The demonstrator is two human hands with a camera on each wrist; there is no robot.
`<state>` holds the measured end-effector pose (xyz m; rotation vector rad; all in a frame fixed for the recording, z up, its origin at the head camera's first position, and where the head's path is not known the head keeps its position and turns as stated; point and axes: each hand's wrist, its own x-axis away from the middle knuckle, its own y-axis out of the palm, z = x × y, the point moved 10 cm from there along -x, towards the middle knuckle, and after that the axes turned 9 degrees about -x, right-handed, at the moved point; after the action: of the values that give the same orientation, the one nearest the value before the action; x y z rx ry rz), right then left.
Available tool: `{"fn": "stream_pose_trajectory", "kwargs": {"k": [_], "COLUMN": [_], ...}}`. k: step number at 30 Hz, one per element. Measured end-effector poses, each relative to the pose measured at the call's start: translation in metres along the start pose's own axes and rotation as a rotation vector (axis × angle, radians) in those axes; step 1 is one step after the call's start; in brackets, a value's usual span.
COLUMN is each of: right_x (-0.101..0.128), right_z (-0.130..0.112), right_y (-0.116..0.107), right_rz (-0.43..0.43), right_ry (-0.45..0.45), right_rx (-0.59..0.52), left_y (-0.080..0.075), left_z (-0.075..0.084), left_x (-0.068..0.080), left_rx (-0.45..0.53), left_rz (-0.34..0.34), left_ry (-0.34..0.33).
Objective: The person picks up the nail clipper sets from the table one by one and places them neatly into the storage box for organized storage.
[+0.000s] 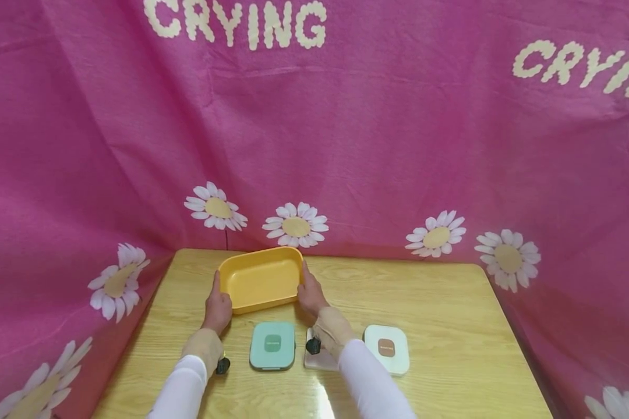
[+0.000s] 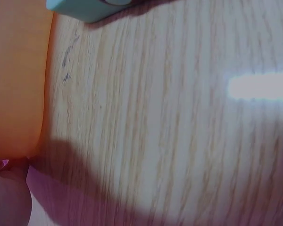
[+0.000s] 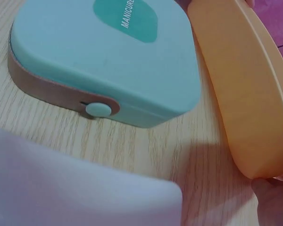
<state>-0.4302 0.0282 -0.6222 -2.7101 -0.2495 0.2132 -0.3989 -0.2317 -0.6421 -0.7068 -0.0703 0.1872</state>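
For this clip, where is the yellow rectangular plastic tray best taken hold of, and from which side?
Probably by its two short ends, from either side. The yellow rectangular plastic tray lies lengthwise across the wooden table, its raised rim giving purchase; the left hand and right hand already flank those ends.

Head view was bright and even, bowed at the edges. I noted overhead glare on the table point(image 1: 440, 326) near its front edge. Left wrist view was soft, with a white glare patch and dark shadow. Right wrist view blurred up close.
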Motion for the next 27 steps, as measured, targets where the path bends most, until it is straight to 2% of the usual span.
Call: {"fn": "stream_pose_trajectory", "kwargs": {"k": [6,10,13,20,27], "right_x": [0.007,0.014,0.019,0.019,0.024], "right_z": [0.011,0.011,0.011,0.020,0.027], "right_y": [-0.015,-0.022,-0.027,-0.037,-0.044], "right_rz": [0.021,0.032,0.050,0.052,0.079], "right_ry": [0.060,0.015,-0.033,0.088,0.090], "right_rx": [-0.039,-0.094,-0.094,-0.059,-0.050], "left_y": [0.015,0.018,0.022,0.032,0.037], "left_z": [0.011,0.018,0.020,0.021,0.029], "left_x": [0.003,0.004,0.002,-0.002,-0.003], "left_rx": [0.030,0.031,0.024,0.032,0.014], "left_rz": [-0.043,-0.031,-0.030,-0.056,-0.061], "left_ry": [-0.003,0.016,0.027,0.022,0.021]}}
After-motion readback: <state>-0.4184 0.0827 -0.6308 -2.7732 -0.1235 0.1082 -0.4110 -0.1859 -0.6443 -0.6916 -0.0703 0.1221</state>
